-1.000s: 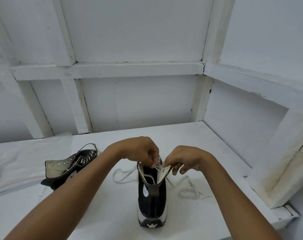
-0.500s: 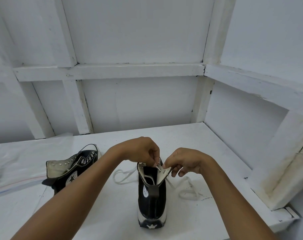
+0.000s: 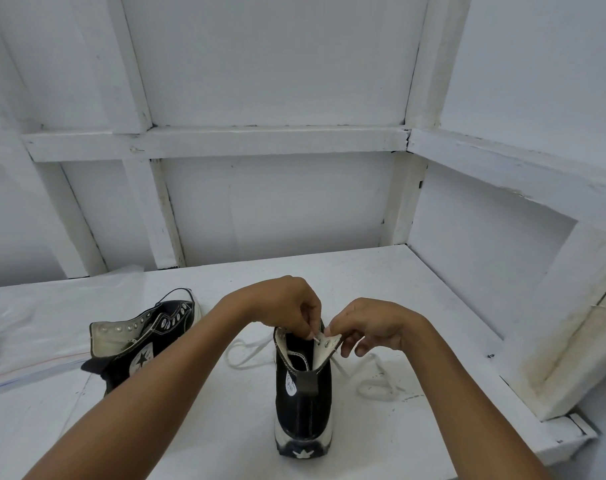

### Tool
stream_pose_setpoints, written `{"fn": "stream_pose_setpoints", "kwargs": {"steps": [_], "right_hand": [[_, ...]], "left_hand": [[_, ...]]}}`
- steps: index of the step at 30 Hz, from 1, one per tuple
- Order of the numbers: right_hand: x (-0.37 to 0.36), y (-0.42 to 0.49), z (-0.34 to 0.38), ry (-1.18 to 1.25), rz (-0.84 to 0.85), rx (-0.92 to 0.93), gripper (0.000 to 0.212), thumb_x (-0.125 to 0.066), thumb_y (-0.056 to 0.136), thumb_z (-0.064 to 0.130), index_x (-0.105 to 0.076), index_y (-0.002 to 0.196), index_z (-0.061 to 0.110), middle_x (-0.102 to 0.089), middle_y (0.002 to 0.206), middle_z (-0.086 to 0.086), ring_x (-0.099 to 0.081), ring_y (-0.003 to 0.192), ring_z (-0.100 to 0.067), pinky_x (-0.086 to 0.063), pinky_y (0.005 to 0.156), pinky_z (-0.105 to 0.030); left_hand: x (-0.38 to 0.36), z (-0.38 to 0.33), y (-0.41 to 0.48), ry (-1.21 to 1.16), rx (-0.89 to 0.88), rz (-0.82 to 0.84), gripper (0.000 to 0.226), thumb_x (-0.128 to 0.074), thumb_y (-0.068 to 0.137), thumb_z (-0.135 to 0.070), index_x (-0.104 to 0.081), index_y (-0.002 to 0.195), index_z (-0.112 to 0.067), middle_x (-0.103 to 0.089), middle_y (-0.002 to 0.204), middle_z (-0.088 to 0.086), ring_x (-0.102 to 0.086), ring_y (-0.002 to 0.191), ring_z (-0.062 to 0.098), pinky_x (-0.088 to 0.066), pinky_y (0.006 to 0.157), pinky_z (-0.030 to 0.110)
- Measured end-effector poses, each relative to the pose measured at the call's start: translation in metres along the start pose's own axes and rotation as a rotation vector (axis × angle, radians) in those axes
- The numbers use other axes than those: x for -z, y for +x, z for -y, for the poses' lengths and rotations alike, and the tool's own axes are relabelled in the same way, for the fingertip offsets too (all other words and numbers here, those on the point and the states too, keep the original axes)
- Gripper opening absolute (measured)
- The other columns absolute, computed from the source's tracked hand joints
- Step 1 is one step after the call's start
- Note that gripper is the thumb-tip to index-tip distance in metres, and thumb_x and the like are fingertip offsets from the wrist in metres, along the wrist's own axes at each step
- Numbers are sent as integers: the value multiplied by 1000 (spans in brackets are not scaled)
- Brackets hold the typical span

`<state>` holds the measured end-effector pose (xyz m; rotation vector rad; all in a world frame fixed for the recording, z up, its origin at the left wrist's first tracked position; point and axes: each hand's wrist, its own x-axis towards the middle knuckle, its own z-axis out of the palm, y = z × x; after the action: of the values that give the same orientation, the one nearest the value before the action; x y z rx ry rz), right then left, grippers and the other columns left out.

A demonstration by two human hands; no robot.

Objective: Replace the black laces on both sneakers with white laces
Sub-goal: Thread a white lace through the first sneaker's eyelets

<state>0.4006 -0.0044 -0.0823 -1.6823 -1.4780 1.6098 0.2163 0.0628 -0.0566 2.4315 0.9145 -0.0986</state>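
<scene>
Roughly halfway by my read, prob. a bit under: the black canvas high-top sneaker with white rubber sole (image 3: 303,403) stands upright mid-table, heel toward the camera, w/ a flat white cotton lace (image 3: 241,353) trailing in loose loops on both sides of it. So its black lace is out and the white one is going in near the collar; the toe-side lacing is hidden. The left hand (image 3: 284,306) pinches thumb to forefinger at a top eyelet, on what looks like the lace tip; the right hand (image 3: 374,327) pinches the pale eyelet flap (image 3: 331,341) just beside it, other fingers curled. The second black high-top sneaker (image 3: 145,341) lies on its side well to the left, eyelets bare — no lace of either colour, so it needs a full lacing; no black laces in view. Surface: scuffed white-painted table (image 3: 381,282); clear plastic sheet (image 3: 35,341) at its left edge; behind, white panel walls w/ white timber battens (image 3: 218,140) — a boxed-in corner.
</scene>
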Motion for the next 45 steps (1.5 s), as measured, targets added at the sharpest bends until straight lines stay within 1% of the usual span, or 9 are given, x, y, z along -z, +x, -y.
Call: {"fn": "stream_pose_setpoints", "kwargs": {"steps": [5, 12, 18, 21, 26, 33, 37, 41, 45], "right_hand": [[0, 5, -7, -140, 38, 25, 28, -54, 87, 3, -68, 111, -4, -73, 96, -8, -64, 73, -10, -43, 62, -21], [1, 12, -17, 69, -53, 38, 8, -60, 82, 10, -68, 82, 6, -66, 74, -6, -60, 65, -14, -42, 58, -23], [5, 12, -18, 880, -119, 78, 26, -45, 93, 1, -58, 70, 0, -69, 100, -29, -71, 84, -42, -61, 70, -44], [4, 16, -20, 1157, -111, 131, 26, -40, 93, 2, -53, 71, 2, -65, 76, -22, -69, 64, -35, -61, 58, -44], [6, 13, -25, 721, -86, 27, 21, -48, 92, 16, -50, 71, 13, -39, 56, 2, -22, 39, -6, -21, 33, -17], [-1, -1, -22, -25, 93, 105, 17, -62, 87, 22, -62, 74, 11, -57, 63, 6, -30, 46, -6, -16, 47, -23], [5, 2, -26, 351, 52, 155, 14, -64, 77, 19, -58, 68, 10, -62, 74, -6, -55, 65, -15, -40, 56, -23], [6, 7, -28, 852, 10, 195, 22, -54, 79, 9, -50, 58, 6, -68, 90, -27, -69, 87, -37, -57, 78, -40], [4, 12, -25, 1067, -40, 186, 26, -52, 79, 13, -44, 55, 12, -45, 51, -7, -52, 49, -22, -54, 61, -32]], "left_hand": [[-2, -1, 2, -86, 2, 29, 12, -75, 81, -17, -70, 91, -22, -70, 75, -8, -55, 57, 2, -43, 58, 21], [8, 10, -5, -306, -24, -45, 9, -72, 89, -19, -69, 95, -12, -62, 58, -12, -52, 55, 9, -43, 61, 22], [23, 38, -14, -571, -6, -137, 4, -71, 89, -13, -71, 91, -10, -50, 66, 5, -41, 60, 18, -45, 57, 26], [24, 46, -17, -582, 36, -160, 2, -69, 90, -12, -71, 90, -10, -48, 60, -3, -37, 57, 15, -39, 53, 25], [27, 48, -23, -540, 80, -132, 12, -72, 88, -12, -69, 97, -5, -61, 65, 1, -37, 54, 14, -30, 51, 25], [27, 43, -20, -63, 130, -129, 24, -67, 81, -1, -69, 93, -22, -67, 76, -9, -59, 65, 8, -47, 57, 22], [19, 47, -15, 94, 153, -405, 12, -62, 87, -10, -70, 91, -17, -68, 85, -3, -64, 82, 17, -52, 72, 31], [12, 48, -16, -472, 112, -345, 4, -68, 90, -11, -70, 88, -8, -75, 82, 9, -69, 76, 14, -57, 79, 34], [6, 43, -18, -715, 48, -210, 9, -68, 89, -4, -69, 97, -1, -67, 75, 15, -65, 73, 22, -59, 80, 37]]}}
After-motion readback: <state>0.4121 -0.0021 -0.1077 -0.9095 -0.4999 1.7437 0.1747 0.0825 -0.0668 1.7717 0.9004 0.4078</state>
